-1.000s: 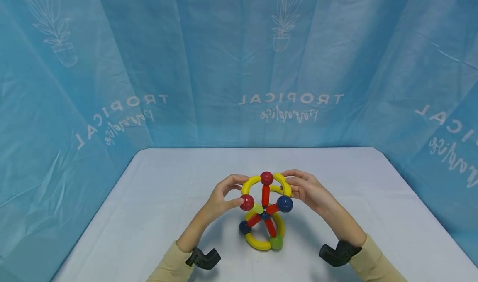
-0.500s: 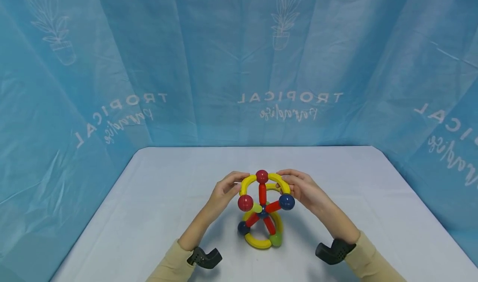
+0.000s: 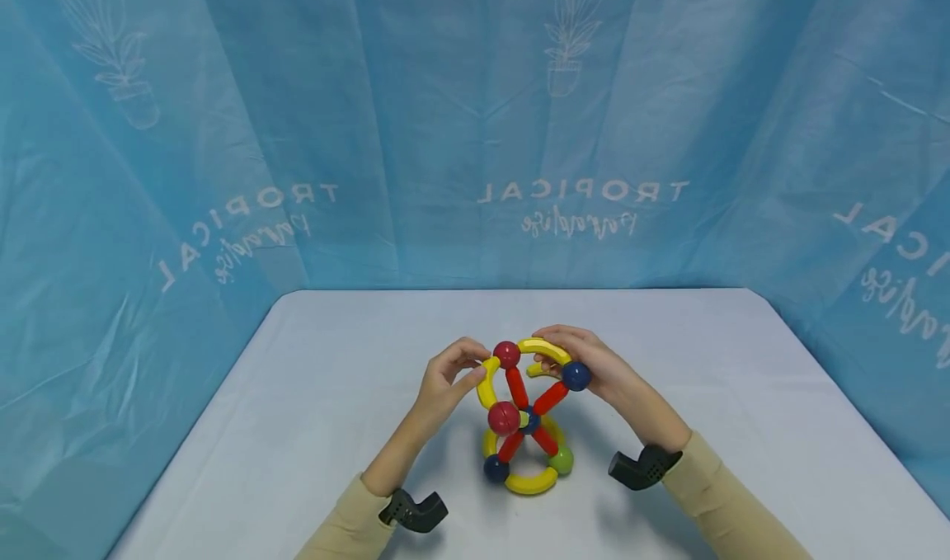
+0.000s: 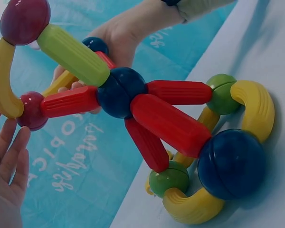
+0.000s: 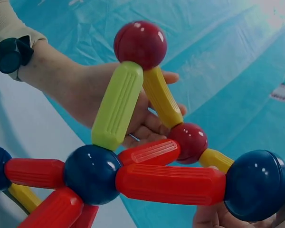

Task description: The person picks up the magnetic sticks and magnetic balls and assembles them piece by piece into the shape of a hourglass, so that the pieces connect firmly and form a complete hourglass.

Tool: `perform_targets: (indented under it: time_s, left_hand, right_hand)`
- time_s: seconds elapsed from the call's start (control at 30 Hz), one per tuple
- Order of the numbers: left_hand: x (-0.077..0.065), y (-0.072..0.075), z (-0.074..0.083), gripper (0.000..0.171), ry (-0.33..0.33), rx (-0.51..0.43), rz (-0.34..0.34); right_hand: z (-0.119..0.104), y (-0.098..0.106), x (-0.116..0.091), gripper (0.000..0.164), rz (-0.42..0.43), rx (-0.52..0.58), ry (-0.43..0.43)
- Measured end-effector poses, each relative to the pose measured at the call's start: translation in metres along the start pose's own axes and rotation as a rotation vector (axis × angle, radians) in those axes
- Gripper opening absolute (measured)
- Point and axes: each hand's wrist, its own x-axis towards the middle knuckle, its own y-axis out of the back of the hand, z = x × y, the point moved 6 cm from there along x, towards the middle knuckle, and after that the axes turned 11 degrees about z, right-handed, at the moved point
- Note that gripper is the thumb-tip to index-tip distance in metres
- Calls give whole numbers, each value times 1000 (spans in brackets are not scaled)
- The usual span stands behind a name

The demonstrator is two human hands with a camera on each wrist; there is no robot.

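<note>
Both hands hold a toy structure of plastic rods and balls. At its centre is a blue ball with red rods and one lime rod spreading out. My left hand pinches the left yellow curved rod, between the top red ball and the nearer red ball. My right hand grips the upper right yellow curved rod, beside another blue ball; its fingers are partly hidden. Lower down, a green ball joins the bottom yellow ring.
A white table lies under the structure, whose bottom ring appears to rest on it. Blue printed curtains stand behind and at both sides. Each wrist wears a black camera band.
The structure has turned: its right blue ball rose, the top red ball shifted left and the nearer red ball dropped. My left thumb left the red ball; my right hand moved left and up.
</note>
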Motion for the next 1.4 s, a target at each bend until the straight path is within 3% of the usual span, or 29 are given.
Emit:
perform_targets:
  time_s: [0.3,0.53,0.7,0.87,1.1,1.3,1.4]
  left_hand:
    - [1,-2,-4,42,122,56,-40]
    - [-3,-10,-12,58,197,71,-185]
    - [-6,-14,-13,68,167,63,-250]
    - [-4,-14,-8,81,123,68,-230]
    - [-4,-13,-5,81,38,107,-222]
    - [-3,-12,-4,80,30,92,-217]
    - [-3,-12,-4,79,23,91,-218]
  right_hand:
    - [-1,-2,1,35,-48,-33,25]
    - [-2,-4,-2,39,-34,-64,22]
    - [-3,-6,-5,41,18,-76,4]
    - [-4,-8,-9,41,51,-74,-11]
    - [-4,-10,-14,38,53,-60,-21]
    - [2,6,4,53,130,-176,7]
    - [12,19,22,51,188,-279,57]
